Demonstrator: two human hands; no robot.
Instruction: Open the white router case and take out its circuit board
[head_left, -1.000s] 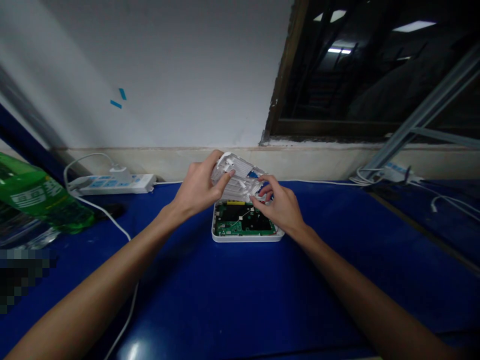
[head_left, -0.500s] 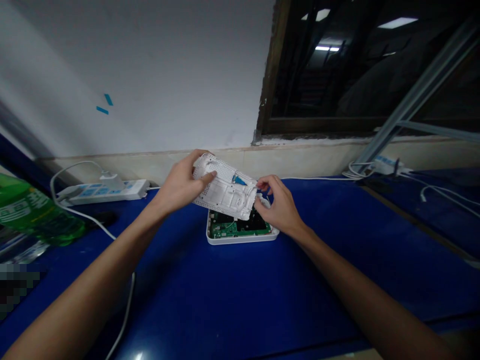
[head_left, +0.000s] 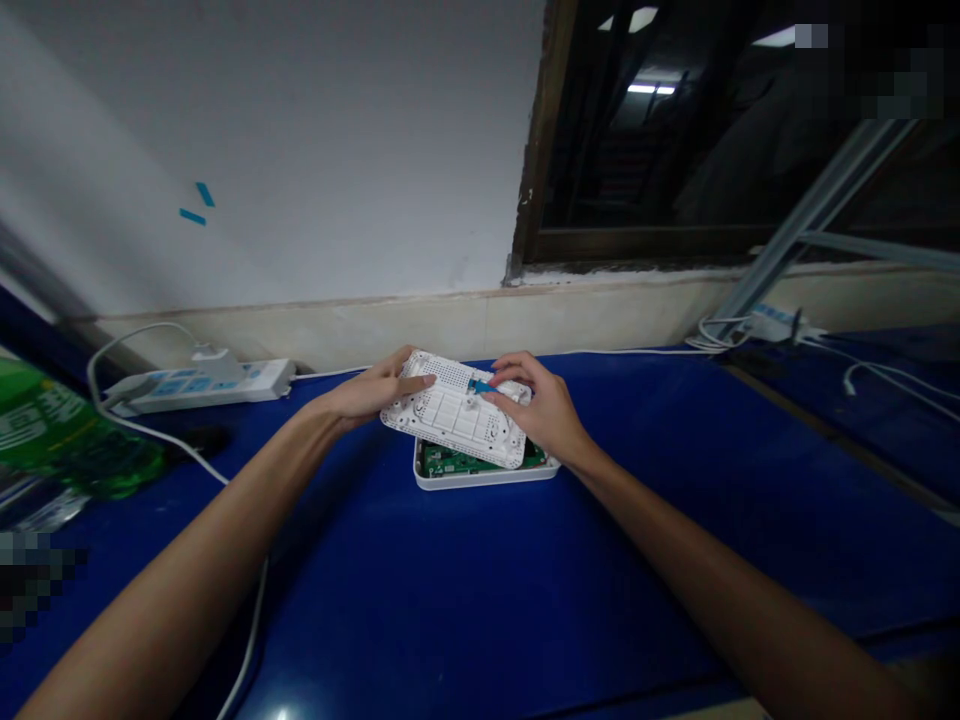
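Blue bench [head_left: 465,600], pale wall [head_left: 337,150] behind, power strip [head_left: 259,380] off to L. White vented cover [head_left: 454,425] held askew over white base [head_left: 487,482]; contact btwn them unclear. Green PCB [head_left: 457,460] shows past cover's near edge. L hand [head_left: 375,390] holds cover's L end, thumb on top. R hand [head_left: 551,410] narrow, fingertips at blue piece [head_left: 481,386] on cover; can't tell if gripped or just touched. Step, my read: handling blue piece, cover supported. Next move prob. calls for steady L hold, fine R fingertip work, no pressing on PCB.

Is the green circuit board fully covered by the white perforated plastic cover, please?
No, part of the green circuit board shows past the near edge of the white cover.
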